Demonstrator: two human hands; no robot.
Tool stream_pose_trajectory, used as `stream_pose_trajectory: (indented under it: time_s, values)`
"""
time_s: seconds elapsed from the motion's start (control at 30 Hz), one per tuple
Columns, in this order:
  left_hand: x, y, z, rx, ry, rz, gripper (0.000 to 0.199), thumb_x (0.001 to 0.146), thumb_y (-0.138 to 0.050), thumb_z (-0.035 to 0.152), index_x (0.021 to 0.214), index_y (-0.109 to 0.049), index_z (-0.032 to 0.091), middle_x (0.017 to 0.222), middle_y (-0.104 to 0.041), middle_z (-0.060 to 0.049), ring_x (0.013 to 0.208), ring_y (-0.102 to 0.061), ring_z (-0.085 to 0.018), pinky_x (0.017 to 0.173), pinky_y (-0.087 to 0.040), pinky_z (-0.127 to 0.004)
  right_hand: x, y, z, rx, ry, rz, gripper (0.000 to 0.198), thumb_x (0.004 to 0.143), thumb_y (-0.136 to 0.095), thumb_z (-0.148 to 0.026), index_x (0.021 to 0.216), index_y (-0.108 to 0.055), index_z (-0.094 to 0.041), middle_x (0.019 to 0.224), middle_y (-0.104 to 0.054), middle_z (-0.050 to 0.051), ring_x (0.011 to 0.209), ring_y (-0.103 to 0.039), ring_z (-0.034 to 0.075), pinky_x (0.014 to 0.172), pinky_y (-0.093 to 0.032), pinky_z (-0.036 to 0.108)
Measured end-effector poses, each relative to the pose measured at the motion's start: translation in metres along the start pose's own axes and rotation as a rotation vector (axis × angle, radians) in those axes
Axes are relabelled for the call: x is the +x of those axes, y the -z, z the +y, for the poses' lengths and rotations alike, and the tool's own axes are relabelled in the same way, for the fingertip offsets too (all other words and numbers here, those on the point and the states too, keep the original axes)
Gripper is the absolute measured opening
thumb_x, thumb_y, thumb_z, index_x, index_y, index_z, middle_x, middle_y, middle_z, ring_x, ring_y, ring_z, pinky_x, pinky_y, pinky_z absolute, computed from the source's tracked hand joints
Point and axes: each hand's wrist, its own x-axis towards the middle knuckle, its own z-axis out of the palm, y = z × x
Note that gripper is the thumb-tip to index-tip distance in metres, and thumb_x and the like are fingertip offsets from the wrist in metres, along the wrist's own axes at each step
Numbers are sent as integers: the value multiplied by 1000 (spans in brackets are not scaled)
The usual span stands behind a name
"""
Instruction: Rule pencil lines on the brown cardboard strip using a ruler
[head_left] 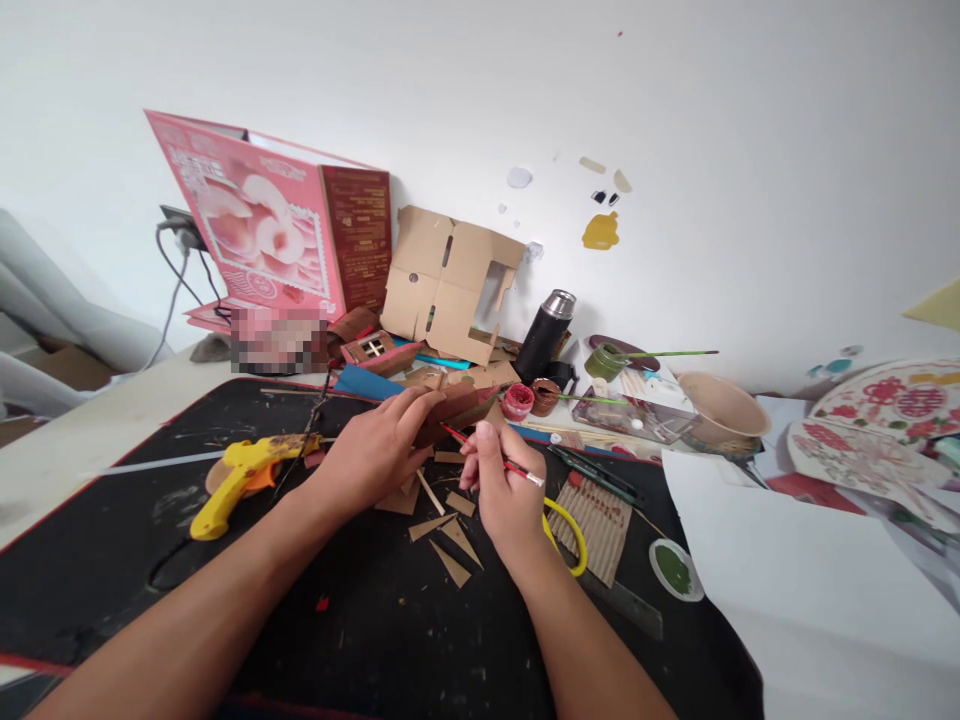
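Note:
My left hand (pixel 382 440) steadies a reddish-brown painted cardboard piece (pixel 454 402), its fingers pressed along the near side. A thin red paintbrush (pixel 517 468) is pinched in my right hand (pixel 501 485), its tip close to the painted piece; whether they touch I cannot tell. Just behind my right hand stand an open jar of red paint (pixel 517 402) and a jar of brown paint (pixel 545 396). Small cardboard scraps (pixel 457 538) lie on the black mat (pixel 360 640) between my forearms. Part of the painted piece is hidden by my hands.
A yellow glue gun (pixel 240 480) lies at left, its cable on the mat. At right are yellow-handled scissors (pixel 574 535), corrugated cardboard (pixel 600 525) and a lid of green paint (pixel 675 570). Behind stand a black thermos (pixel 541 340), a cardboard sheet (pixel 420 280) and a pink box (pixel 262 220).

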Motion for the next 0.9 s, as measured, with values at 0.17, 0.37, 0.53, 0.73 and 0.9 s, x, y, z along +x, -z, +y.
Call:
stream_pose_trajectory:
  time_s: [0.17, 0.37, 0.53, 0.73, 0.9]
  values:
    - [0, -1, 0, 2, 0, 0, 59, 96, -70, 21, 152, -53, 26, 153, -67, -16, 137, -71, -36, 102, -65, -45, 3, 1, 0, -2, -11, 46, 58, 108, -57, -72, 77, -67, -24, 54, -62, -2, 45, -60, 14, 48, -47, 26]
    - [-1, -1, 0, 16, 4, -10, 60, 95, -71, 23, 152, -53, 23, 152, -67, -17, 132, -73, -37, 98, -66, -46, 10, 5, 1, 22, -36, 128, 58, 104, -60, -76, 78, -66, -24, 56, -60, -3, 44, -58, 13, 43, -46, 25]
    - [-1, -1, 0, 28, 9, -11, 60, 97, -70, 23, 154, -51, 24, 153, -66, -17, 134, -72, -37, 99, -65, -45, 9, 6, 2, -3, -17, 88, 55, 109, -58, -70, 80, -65, -24, 57, -60, -4, 45, -59, 13, 46, -47, 24]
    - [0, -1, 1, 32, 14, -21, 60, 96, -71, 22, 153, -53, 24, 152, -67, -16, 134, -72, -36, 100, -66, -46, 4, 4, 4, -37, 19, 10, 56, 112, -54, -67, 79, -65, -23, 55, -60, -3, 45, -61, 13, 47, -45, 24]
    - [1, 0, 2, 47, 17, -35, 63, 94, -74, 21, 153, -52, 22, 152, -68, -17, 133, -73, -36, 99, -67, -46, 6, 6, 4, -55, 46, 20, 53, 113, -54, -62, 79, -65, -23, 55, -61, -3, 46, -61, 13, 48, -46, 23]
